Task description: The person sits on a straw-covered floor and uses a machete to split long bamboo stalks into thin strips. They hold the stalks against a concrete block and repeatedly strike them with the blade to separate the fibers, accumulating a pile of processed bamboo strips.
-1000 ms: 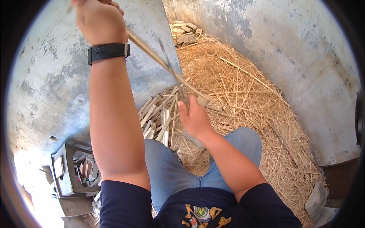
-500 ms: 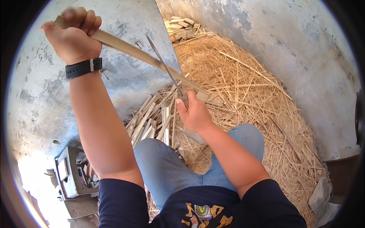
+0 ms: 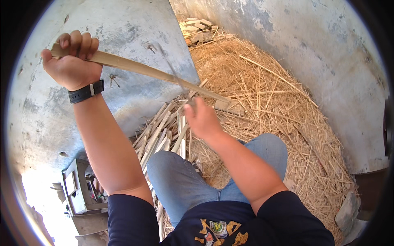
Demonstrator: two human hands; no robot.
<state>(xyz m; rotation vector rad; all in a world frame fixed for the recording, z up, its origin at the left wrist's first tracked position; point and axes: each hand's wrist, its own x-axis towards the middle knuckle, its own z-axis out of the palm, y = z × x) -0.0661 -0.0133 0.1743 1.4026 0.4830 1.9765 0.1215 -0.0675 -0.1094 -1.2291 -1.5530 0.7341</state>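
Note:
My left hand point(image 3: 73, 61), raised at the upper left with a black watch strap on its wrist, is closed round the upper end of a long pale bamboo strip point(image 3: 135, 67). The strip slants down to the right, its lower end over the shavings. My right hand point(image 3: 202, 119) is wrapped round the handle of a long thin knife point(image 3: 172, 67), in front of my knees. The blade points up and left, smeared by motion, and crosses the strip; whether it touches the strip I cannot tell. The handle is mostly hidden in my fist.
Split bamboo strips point(image 3: 158, 129) lie piled by my left knee. Loose shavings point(image 3: 287, 135) cover the floor ahead and to the right. Worn plaster walls point(image 3: 324, 65) stand close on both sides. Bricks point(image 3: 199, 26) are stacked at the far end. A small wooden cabinet point(image 3: 80, 201) stands lower left.
My left hand has come down with its end of the strip, so the strip slopes less steeply. My right hand has shifted slightly left with the knife, whose blade is now blurred.

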